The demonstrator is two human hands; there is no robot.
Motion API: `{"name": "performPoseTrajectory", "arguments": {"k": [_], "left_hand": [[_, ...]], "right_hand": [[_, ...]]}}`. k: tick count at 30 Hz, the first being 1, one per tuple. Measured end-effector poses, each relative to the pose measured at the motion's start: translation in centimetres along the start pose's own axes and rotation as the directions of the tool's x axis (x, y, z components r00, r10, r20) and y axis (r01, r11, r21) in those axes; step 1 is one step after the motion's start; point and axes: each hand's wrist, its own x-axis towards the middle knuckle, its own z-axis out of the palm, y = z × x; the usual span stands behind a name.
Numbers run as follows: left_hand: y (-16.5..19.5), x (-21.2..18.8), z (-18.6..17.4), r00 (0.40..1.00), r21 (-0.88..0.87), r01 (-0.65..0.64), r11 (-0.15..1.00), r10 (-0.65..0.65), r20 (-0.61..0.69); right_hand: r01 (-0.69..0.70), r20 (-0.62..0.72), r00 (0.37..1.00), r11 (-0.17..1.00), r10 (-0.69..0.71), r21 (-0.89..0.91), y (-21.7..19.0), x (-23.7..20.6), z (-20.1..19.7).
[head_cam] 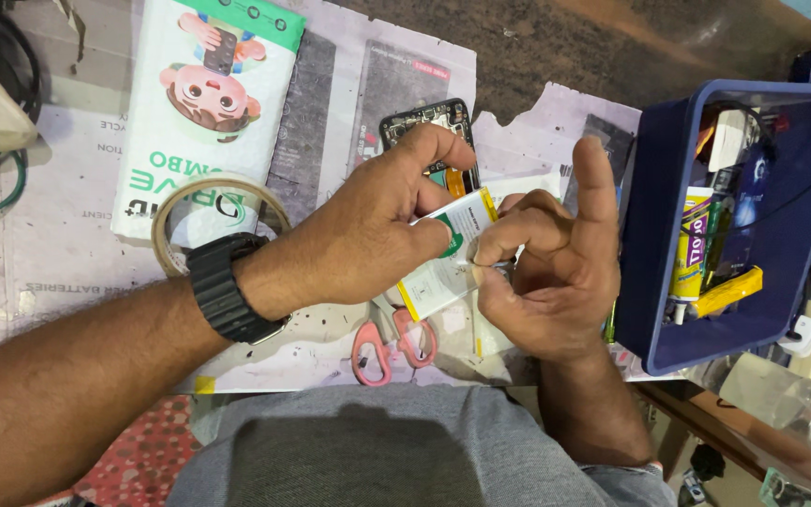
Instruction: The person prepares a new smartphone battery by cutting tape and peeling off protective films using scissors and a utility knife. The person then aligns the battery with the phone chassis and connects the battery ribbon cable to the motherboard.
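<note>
Just in front of the opened phone (429,127), the left hand (368,235) is clamping a white battery (443,253) steady while the right hand (551,268) is pinching at its edge; pink scissors (389,345) are lying nearer the person than the phone, a blue bin (654,235) to its right.

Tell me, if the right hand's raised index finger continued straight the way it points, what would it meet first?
Probably the torn paper sheet on the table; the right hand points its index finger up-frame, past the blue bin. Depth is unclear.

Clutter seen around the counter (68,244)

Pink-handled scissors (391,345), a tape roll (180,202), a blue bin (654,235) and a glue tube (690,258) are seen.
</note>
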Motion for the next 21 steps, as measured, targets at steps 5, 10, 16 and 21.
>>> {"name": "performPoseTrajectory", "arguments": {"k": [5,10,16,21], "left_hand": [[-0.2,0.01,0.07,0.999,-0.046,0.014,0.999,-0.013,0.031],[-0.14,-0.02,0.08,0.999,-0.074,0.012,0.997,-0.009,0.041],[0.03,-0.05,0.09,0.998,-0.117,0.039,0.992,-0.033,0.051],[0.02,-0.01,0.11,0.999,-0.097,0.038,0.995,-0.034,0.04]], "right_hand": [[-0.031,0.014,0.999,0.999,0.03,0.032,-0.09,-0.16,-0.24],[-0.049,0.025,0.999,0.996,0.047,0.069,-0.3,-0.03,-0.34],[-0.044,0.03,0.999,0.991,0.04,0.127,-0.43,0.21,-0.26],[-0.032,0.049,0.999,0.984,0.024,0.172,-0.27,0.53,-0.61]]}}
